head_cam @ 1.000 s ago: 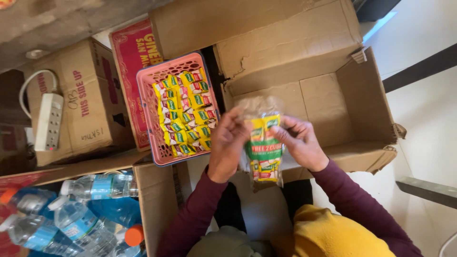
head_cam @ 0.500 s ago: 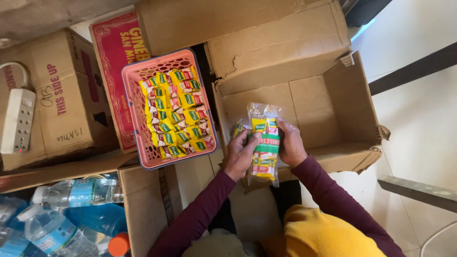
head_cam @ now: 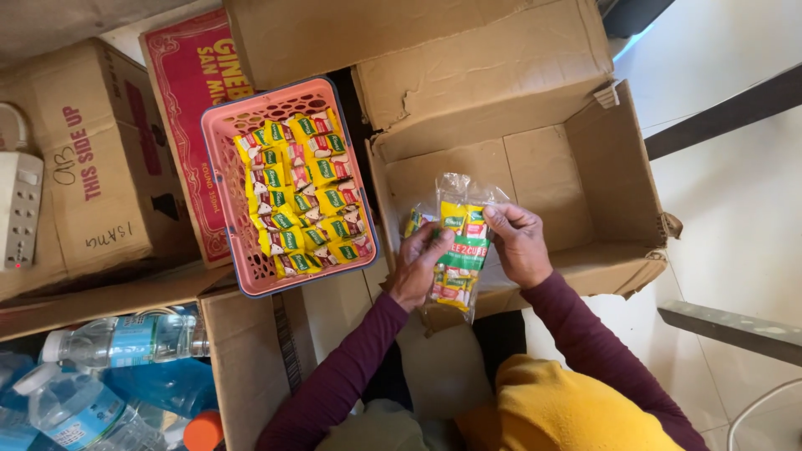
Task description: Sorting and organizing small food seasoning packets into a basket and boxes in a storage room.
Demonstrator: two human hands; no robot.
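Note:
Both my hands hold a clear plastic bag (head_cam: 462, 250) of small yellow, green and red packets over an open cardboard box (head_cam: 601, 167). My left hand (head_cam: 418, 263) grips the bag's left side, and my right hand (head_cam: 516, 242) pinches its upper right edge. One loose yellow packet (head_cam: 414, 222) shows at my left fingertips. A pink plastic basket (head_cam: 224, 175) lined with rows of the same packets sits just left of my hands, on top of the boxes.
A red printed carton (head_cam: 180, 75) and a brown cardboard box (head_cam: 92, 167) lie left of the basket. A white power strip (head_cam: 18, 209) sits at the far left. Plastic water bottles (head_cam: 117, 338) fill the lower left. White tiled floor (head_cam: 735, 234) runs along the right.
The view has shifted, so the basket and boxes sit further right and lower. The bag has sunk slightly toward the box's front edge and my hands have closed in around it.

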